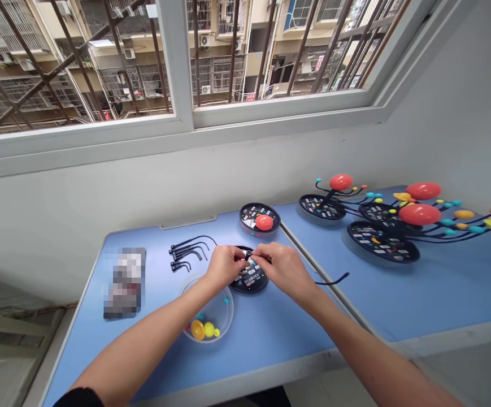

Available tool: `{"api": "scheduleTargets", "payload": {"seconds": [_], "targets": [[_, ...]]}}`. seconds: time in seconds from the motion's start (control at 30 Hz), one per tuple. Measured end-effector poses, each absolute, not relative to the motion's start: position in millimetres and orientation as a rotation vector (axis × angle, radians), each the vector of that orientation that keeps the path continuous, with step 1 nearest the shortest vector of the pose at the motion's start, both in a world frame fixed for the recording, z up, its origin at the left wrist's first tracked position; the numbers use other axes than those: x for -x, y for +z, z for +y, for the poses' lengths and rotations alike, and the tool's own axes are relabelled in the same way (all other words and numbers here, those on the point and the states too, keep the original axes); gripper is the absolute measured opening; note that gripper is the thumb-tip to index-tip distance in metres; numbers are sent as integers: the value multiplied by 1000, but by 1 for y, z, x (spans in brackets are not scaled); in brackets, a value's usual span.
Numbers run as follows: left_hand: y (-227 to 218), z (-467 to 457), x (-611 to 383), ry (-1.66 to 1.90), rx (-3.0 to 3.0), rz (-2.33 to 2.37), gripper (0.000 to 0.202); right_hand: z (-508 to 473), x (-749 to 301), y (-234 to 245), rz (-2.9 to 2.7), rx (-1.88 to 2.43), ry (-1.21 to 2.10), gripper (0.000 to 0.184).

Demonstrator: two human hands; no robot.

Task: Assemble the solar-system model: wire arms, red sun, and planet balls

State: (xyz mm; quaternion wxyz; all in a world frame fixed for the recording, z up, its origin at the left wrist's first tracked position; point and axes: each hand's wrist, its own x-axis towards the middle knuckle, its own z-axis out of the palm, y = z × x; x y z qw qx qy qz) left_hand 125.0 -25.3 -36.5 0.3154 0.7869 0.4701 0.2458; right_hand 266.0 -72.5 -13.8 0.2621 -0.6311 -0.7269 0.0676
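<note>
A round black base (251,281) with printed labels lies on the blue table, and a short black post (248,256) stands over it. My left hand (224,264) pinches the post from the left, thumb and fingertips closed. From the right, my right hand (281,267) grips the same post near its top with closed fingers. The fingers partly cover the post and the base's upper part. Partly behind my left forearm is a clear plastic bowl (230,316) holding an orange dish-shaped piece (198,329), yellow balls (209,329) and small teal pieces.
Several curved black rods (188,250) lie left of the base; another rod (334,281) crosses the table seam. A blurred-out rectangular item (125,282) lies farther left. Behind stands another base (245,221) with a red ball (264,222). Assembled planet models (381,254) stand on the right.
</note>
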Motion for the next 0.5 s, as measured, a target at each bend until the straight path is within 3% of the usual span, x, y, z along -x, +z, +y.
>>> {"api": "scheduleTargets", "payload": {"seconds": [0.13, 0.5], "targets": [[-29, -20, -119, 712, -2038, 1103, 26, -72, -266, -14, -1978, 1693, 183, 19], [-15, -13, -123, 630, -2148, 981, 17, -70, -268, -19, -1983, 1675, 209, 19]]}}
